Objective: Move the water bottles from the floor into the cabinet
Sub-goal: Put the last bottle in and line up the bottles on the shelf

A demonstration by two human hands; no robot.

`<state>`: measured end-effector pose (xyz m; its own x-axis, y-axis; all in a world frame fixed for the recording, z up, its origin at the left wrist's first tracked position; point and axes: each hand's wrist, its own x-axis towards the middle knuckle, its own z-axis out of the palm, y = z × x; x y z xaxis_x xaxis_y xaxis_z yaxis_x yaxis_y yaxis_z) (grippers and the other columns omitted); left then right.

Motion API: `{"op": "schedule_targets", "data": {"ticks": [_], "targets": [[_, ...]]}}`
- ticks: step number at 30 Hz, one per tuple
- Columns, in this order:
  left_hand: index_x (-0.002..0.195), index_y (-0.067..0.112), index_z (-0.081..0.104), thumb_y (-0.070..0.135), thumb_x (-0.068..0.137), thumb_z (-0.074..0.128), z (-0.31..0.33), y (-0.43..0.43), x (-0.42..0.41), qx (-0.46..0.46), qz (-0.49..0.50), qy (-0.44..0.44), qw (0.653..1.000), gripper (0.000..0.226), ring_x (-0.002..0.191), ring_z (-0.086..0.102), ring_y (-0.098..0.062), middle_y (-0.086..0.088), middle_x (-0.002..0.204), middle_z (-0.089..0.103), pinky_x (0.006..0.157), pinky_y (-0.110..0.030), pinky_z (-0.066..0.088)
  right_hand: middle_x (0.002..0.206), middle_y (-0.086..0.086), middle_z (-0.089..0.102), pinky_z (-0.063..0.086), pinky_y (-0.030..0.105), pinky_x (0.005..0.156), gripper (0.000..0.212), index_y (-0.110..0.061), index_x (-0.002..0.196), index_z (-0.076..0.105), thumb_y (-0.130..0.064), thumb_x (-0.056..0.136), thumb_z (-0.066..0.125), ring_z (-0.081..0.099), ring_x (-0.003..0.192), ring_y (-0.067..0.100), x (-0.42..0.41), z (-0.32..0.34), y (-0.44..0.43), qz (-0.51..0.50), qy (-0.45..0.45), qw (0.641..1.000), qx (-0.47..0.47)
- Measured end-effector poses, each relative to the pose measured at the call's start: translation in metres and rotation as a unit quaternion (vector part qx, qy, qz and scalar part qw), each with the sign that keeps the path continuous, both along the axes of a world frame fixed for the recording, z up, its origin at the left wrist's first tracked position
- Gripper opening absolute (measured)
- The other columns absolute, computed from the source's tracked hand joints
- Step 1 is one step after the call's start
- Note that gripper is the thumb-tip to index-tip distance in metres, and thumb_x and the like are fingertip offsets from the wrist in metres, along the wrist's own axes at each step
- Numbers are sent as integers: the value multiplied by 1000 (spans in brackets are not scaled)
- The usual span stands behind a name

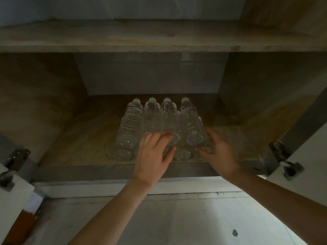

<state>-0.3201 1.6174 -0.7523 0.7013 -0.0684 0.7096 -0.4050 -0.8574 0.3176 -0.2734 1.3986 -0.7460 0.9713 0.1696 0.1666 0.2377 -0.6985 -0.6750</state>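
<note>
We can read no text, brand, number or sign here. The water bottles (169,121) lying in the cabinet (53,106) are clear plastic seen in dim, blurred light, and any print on them is too faint for us to make out. The cabinet's wood and its door hinges (16,157) show no legible marking either.

Bare left hand (154,153), bare right hand (220,153), forearms (113,209) unsleeved from wrists near the cabinet ledge (88,170) to frame's edge
</note>
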Motion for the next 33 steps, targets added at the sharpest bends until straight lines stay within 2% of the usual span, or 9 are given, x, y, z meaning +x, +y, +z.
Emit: {"op": "schedule_targets", "data": {"ticks": [2,5,11,16,20,25,28,31,33], "targets": [[116,15,67,27,87,69,-16,-12,-12,-11,-18,24,999,31,105,58,-14,1,111,66,91,-31,50,135,-5,60,55,41,96,72,-34,142,41,-53,78,69,63,115,23,-5,-8,-6,-5,29,999,-20],[117,16,67,32,89,64,-35,-24,-12,-15,20,75,997,33,98,56,-13,2,107,66,85,-31,53,139,0,57,51,41,102,62,-23,141,48,-28,84,74,58,121,25,-5,-13,-9,-9,38,999,-16],[114,11,70,24,86,71,-51,-40,3,3,82,42,996,31,90,56,-21,-1,102,69,78,-32,52,140,1,58,50,39,103,52,-17,138,55,-17,88,71,59,122,24,-1,-18,-12,8,-1,1000,-26],[110,11,72,19,85,73,-56,-43,9,-14,100,26,995,26,86,54,-21,-2,98,69,73,-34,52,141,1,57,48,35,104,51,-14,137,56,-15,89,71,58,123,22,1,-19,-13,15,-11,1000,-21],[110,11,72,19,86,73,-57,-43,10,-12,100,23,995,25,86,53,-21,-2,97,68,74,-32,50,143,0,55,48,41,106,51,-17,138,55,-17,89,70,56,126,22,4,-23,-13,16,-20,999,-25],[110,11,71,22,87,69,-55,-42,10,-11,99,40,994,26,87,52,-21,-2,97,67,73,-33,51,143,1,54,48,40,106,52,-16,139,54,-17,89,70,56,125,23,3,-23,-10,12,-23,999,-24],[113,12,70,25,88,67,-52,-39,6,-17,84,60,994,28,92,54,-20,-2,101,67,78,-34,53,138,2,57,50,37,103,48,-16,135,57,-15,88,71,59,119,23,-1,-22,-9,9,-25,1000,-14],[119,13,66,31,93,55,-46,-33,-8,-28,54,87,994,34,102,53,-17,0,109,65,88,-29,50,134,1,54,51,26,97,41,-20,129,57,-17,90,69,61,108,17,-17,-27,-8,-4,-40,999,9],[123,14,64,35,95,49,-44,-27,-22,-16,36,110,993,38,106,52,-15,2,113,64,94,-26,44,132,0,53,53,28,96,40,-21,129,55,-21,91,67,60,107,15,-32,-33,-4,-7,-51,998,20]]}}
